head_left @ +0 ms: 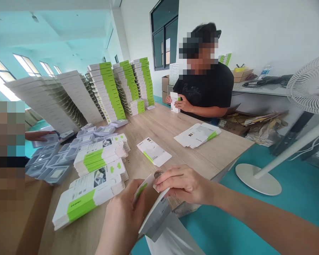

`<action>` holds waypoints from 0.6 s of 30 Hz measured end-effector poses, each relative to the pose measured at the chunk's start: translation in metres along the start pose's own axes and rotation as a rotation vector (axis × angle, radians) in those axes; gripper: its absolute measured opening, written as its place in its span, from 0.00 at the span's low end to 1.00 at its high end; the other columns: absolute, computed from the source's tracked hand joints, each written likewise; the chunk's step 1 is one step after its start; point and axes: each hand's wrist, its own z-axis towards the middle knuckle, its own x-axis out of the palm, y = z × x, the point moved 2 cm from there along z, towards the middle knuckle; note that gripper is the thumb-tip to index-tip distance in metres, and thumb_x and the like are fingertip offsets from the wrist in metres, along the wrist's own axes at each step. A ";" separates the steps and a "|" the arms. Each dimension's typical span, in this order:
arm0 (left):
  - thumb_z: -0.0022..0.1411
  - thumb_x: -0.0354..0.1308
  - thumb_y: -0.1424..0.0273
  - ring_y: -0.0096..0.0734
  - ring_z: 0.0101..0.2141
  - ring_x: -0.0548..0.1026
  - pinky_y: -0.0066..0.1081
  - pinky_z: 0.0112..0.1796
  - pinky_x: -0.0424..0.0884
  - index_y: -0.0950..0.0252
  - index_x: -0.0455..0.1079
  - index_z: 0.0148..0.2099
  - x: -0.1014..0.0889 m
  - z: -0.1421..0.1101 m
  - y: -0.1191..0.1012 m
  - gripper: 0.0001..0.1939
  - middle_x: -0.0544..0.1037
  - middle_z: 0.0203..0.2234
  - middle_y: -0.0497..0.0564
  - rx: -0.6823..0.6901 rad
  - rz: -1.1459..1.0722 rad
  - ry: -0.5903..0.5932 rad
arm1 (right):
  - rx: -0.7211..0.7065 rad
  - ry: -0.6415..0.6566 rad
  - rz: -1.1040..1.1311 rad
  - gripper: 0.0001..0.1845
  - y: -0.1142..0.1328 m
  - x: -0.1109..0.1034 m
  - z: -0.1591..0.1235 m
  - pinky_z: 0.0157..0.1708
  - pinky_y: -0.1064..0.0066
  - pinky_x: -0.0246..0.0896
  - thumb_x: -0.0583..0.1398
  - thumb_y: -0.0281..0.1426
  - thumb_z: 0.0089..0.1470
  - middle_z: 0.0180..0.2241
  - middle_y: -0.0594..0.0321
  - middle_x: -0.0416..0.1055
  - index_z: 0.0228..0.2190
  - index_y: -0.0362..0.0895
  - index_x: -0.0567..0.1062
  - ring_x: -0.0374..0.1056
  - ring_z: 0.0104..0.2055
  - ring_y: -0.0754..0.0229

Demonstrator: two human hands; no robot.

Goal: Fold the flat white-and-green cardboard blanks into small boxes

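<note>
Between the left hand [124, 212] and the right hand [187, 184], just off the near edge of the table [140, 131], is a white-and-green carton [156, 216], its brown inside showing and its panels spread apart. Its long axis seems to slant from low near the body up and away to the right. The left hand pinches it along the left panel, thumb toward the inside; the right hand comes from the right, fingers bent over the carton's far end, where a small dark rounded thing [157, 174] shows at the fingertips. Whether those fingers pinch that thing or a flap, I cannot tell. Beyond the carton lies one flat carton [154, 152], with more flat cartons [198, 135] farther right. To the left lie two piles of flat cartons [87, 200], then plastic trays [64, 176], several with a white piece inside; a co-worker's hand [42, 136] is at one of them. Behind rise columns of boxes [108, 92]. Across the table, a person in black [204, 85] holds an upright box [174, 103] in both hands.
</note>
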 end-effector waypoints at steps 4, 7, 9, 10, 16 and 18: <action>0.74 0.51 0.52 0.37 0.32 0.81 0.30 0.33 0.70 0.57 0.75 0.48 0.006 -0.001 0.003 0.17 0.85 0.35 0.49 -0.006 -0.209 -0.149 | 0.203 -0.023 0.101 0.11 0.003 0.007 -0.001 0.42 0.70 0.78 0.62 0.34 0.70 0.40 0.54 0.84 0.41 0.42 0.83 0.82 0.43 0.58; 0.76 0.52 0.54 0.37 0.39 0.83 0.32 0.37 0.75 0.58 0.69 0.53 0.014 -0.004 0.024 0.15 0.82 0.49 0.56 0.075 -0.369 -0.559 | 0.594 -0.081 0.333 0.12 0.003 0.016 -0.003 0.31 0.73 0.76 0.61 0.36 0.70 0.38 0.62 0.81 0.50 0.47 0.81 0.78 0.30 0.65; 0.75 0.55 0.56 0.36 0.38 0.82 0.33 0.37 0.75 0.59 0.69 0.43 0.024 -0.012 0.041 0.13 0.81 0.42 0.54 0.251 -0.281 -0.759 | 0.775 -0.123 0.444 0.15 0.006 0.023 -0.003 0.30 0.73 0.76 0.62 0.37 0.68 0.35 0.66 0.78 0.53 0.49 0.78 0.75 0.25 0.67; 0.74 0.57 0.57 0.37 0.38 0.81 0.34 0.39 0.75 0.59 0.68 0.38 0.030 -0.018 0.048 0.14 0.80 0.38 0.52 0.348 -0.209 -0.866 | 0.813 -0.145 0.463 0.15 0.007 0.026 -0.003 0.32 0.72 0.76 0.62 0.38 0.68 0.35 0.67 0.77 0.53 0.49 0.77 0.75 0.26 0.67; 0.78 0.46 0.55 0.42 0.42 0.78 0.38 0.42 0.73 0.58 0.77 0.43 0.075 -0.055 0.061 0.21 0.78 0.43 0.56 0.270 -0.001 -0.917 | 0.905 -0.204 0.517 0.12 0.018 0.042 -0.004 0.29 0.72 0.68 0.61 0.41 0.67 0.34 0.65 0.76 0.45 0.47 0.74 0.68 0.26 0.66; 0.77 0.47 0.50 0.44 0.42 0.81 0.38 0.40 0.76 0.59 0.79 0.44 0.081 -0.060 0.061 0.25 0.81 0.43 0.57 0.180 -0.191 -0.823 | 0.926 -0.209 0.495 0.12 0.023 0.046 -0.004 0.28 0.73 0.66 0.60 0.42 0.67 0.34 0.64 0.76 0.44 0.47 0.73 0.68 0.29 0.64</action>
